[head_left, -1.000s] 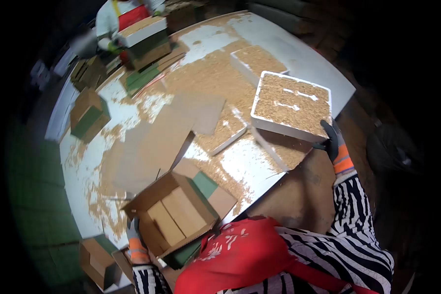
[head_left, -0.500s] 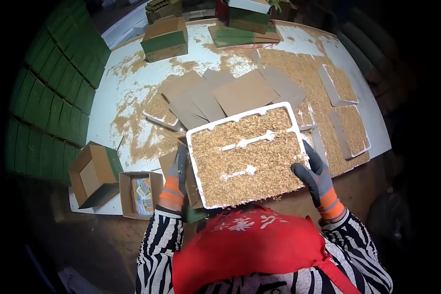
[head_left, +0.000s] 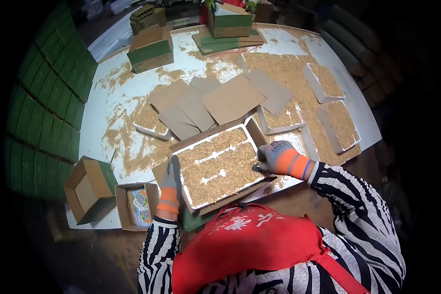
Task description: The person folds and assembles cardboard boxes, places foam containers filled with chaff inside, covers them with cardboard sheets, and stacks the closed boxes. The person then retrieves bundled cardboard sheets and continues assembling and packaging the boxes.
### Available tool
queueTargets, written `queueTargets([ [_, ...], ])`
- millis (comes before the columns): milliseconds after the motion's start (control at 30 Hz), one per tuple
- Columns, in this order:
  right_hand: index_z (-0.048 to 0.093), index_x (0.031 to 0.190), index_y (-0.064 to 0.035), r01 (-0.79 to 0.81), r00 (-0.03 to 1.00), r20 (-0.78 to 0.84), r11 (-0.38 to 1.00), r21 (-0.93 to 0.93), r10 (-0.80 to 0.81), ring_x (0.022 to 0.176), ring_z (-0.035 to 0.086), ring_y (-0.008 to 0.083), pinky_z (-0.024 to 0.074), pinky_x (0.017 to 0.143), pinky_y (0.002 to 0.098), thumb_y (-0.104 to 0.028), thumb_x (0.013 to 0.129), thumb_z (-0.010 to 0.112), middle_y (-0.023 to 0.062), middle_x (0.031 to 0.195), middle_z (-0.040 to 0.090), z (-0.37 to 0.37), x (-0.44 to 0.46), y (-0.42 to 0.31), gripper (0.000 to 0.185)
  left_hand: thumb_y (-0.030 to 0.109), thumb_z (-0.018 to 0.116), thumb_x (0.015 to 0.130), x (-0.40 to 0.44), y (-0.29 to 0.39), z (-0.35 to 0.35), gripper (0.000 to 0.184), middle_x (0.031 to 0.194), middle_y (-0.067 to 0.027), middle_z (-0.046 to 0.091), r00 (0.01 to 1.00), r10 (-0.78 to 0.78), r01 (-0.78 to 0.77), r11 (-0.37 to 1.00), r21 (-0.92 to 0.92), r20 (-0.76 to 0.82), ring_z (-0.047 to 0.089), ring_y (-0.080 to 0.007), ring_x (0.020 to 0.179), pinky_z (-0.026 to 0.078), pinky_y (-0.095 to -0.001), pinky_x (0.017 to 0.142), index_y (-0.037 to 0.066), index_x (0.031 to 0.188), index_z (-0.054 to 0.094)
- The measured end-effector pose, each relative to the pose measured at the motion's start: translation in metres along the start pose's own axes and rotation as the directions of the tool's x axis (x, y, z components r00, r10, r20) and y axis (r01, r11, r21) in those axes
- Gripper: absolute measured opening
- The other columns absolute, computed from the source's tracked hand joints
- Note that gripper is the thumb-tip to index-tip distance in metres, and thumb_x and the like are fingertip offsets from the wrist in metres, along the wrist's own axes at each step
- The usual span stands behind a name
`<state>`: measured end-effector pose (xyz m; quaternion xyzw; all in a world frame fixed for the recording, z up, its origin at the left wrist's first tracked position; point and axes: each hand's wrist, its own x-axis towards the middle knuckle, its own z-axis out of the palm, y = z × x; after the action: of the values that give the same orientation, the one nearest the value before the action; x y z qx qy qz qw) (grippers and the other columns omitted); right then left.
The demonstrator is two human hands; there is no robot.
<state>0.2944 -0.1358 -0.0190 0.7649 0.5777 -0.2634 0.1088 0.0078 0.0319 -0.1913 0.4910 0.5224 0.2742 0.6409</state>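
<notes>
A white foam tray (head_left: 219, 164) full of light brown husk-like bits sits tilted in the mouth of an open cardboard box (head_left: 255, 131). My left hand (head_left: 170, 185), in a grey and orange glove, lies along the left side of the tray and box with its fingers stretched out. At the tray's right edge is my right hand (head_left: 278, 158), gloved alike, its fingers bent and closed on the rim. The box's walls hide the underside of the tray.
Flat cardboard sheets (head_left: 233, 98) lie beyond the box. More foam trays (head_left: 338, 126) stand at the right. An open box (head_left: 89, 190) and a small box with packets (head_left: 137, 207) are at the lower left. A co-worker's gloved hands (head_left: 212, 5) hold a box (head_left: 230, 24) at the far edge.
The tray has moved from the right side to in front of me and down into the box's mouth. My right hand has shifted from beneath its corner to its right rim.
</notes>
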Motion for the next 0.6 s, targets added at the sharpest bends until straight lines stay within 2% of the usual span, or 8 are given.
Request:
queueTargets([
  [100,0.068,0.099,-0.0116,0.051,0.998,-0.03,0.988,-0.146,-0.056,0.091,0.065,0.0309,0.0498,0.082,0.0383,-0.051,0.077,0.065,0.0146,0.092,0.068,0.005,0.026,0.001,0.046,0.054,0.05,0.093,0.004,-0.004,0.003,0.066,0.099,-0.0064,0.058,0.999,-0.046,0.047,0.998,0.047,-0.021,0.051,-0.0142,0.086,0.043,-0.0275,0.077,-0.001,0.129,0.052],
  [167,0.069,0.097,-0.0092,0.244,0.969,-0.091,0.945,0.218,-0.229,0.085,0.067,0.0249,0.0513,0.077,0.0366,-0.039,0.081,0.065,0.0132,0.089,0.069,-0.027,0.027,0.004,0.035,0.053,0.048,0.093,-0.003,0.02,0.004,0.066,0.107,-0.0102,0.059,0.985,-0.174,0.171,0.978,0.12,0.013,0.054,-0.0154,0.091,0.044,-0.0279,0.082,0.0,0.132,0.05],
  [200,0.069,0.098,-0.0083,0.424,0.897,-0.333,0.782,0.457,-0.292,0.082,0.067,0.0223,0.0514,0.075,0.0334,-0.026,0.082,0.067,0.0129,0.087,0.069,-0.028,0.043,0.02,0.024,0.046,0.045,0.097,0.022,-0.037,-0.011,0.058,0.118,-0.0147,0.06,0.98,0.186,-0.166,0.959,0.228,-0.067,0.056,-0.018,0.103,0.043,-0.0287,0.09,0.0,0.132,0.05],
  [267,0.068,0.102,-0.0084,0.509,0.758,-0.624,0.768,0.388,-0.188,0.084,0.067,0.0225,0.0522,0.073,0.0293,-0.016,0.083,0.067,0.0111,0.097,0.069,-0.034,0.095,0.058,0.02,0.03,0.043,0.101,-0.03,0.016,-0.014,0.043,0.122,-0.0124,0.06,0.918,0.387,-0.35,0.89,0.293,-0.081,0.057,-0.0182,0.108,0.044,-0.0287,0.094,-0.001,0.128,0.053],
  [300,0.059,0.123,-0.0126,0.352,0.853,-0.502,0.868,0.35,-0.144,0.107,0.06,0.0276,0.0485,0.088,0.0357,-0.018,0.079,0.069,0.0137,0.124,0.058,-0.038,0.124,0.079,0.045,0.026,0.044,0.101,-0.044,0.047,-0.02,0.038,0.121,-0.009,0.061,0.931,0.338,-0.317,0.936,0.154,-0.139,0.057,-0.0159,0.105,0.045,-0.0278,0.092,-0.001,0.126,0.055],
  [367,0.04,0.141,-0.0185,0.101,0.772,-0.565,0.934,-0.343,-0.291,0.13,0.04,0.0343,0.0324,0.107,0.0466,-0.018,0.074,0.071,0.0147,0.145,0.037,-0.025,0.166,0.085,0.073,0.017,0.055,0.096,-0.048,0.034,-0.063,0.029,0.113,-0.0086,0.064,0.771,0.475,-0.416,0.88,0.229,-0.424,0.059,-0.0151,0.101,0.046,-0.0271,0.09,-0.001,0.119,0.06],
  [433,0.028,0.147,-0.0189,0.11,0.78,-0.454,0.808,-0.578,-0.431,0.139,0.019,0.0397,0.0163,0.114,0.051,-0.017,0.069,0.073,0.0137,0.152,0.024,0.01,0.235,0.118,0.09,0.014,0.058,0.092,-0.064,0.046,-0.095,0.026,0.11,-0.0094,0.066,0.696,0.378,-0.238,0.924,0.301,-0.611,0.061,-0.016,0.097,0.048,-0.028,0.086,0.0,0.113,0.063],
  [600,0.048,0.136,-0.0188,0.259,0.683,-0.463,0.78,-0.569,-0.565,0.133,0.035,0.0308,0.0188,0.113,0.0492,0.0,0.076,0.052,0.0054,0.14,0.046,-0.011,0.264,0.132,0.063,0.035,0.069,0.077,-0.052,-0.006,-0.175,0.036,0.106,-0.0168,0.066,0.749,0.071,0.49,0.61,0.622,-0.659,0.063,-0.033,0.1,0.049,-0.0385,0.087,0.008,0.101,0.069],
])
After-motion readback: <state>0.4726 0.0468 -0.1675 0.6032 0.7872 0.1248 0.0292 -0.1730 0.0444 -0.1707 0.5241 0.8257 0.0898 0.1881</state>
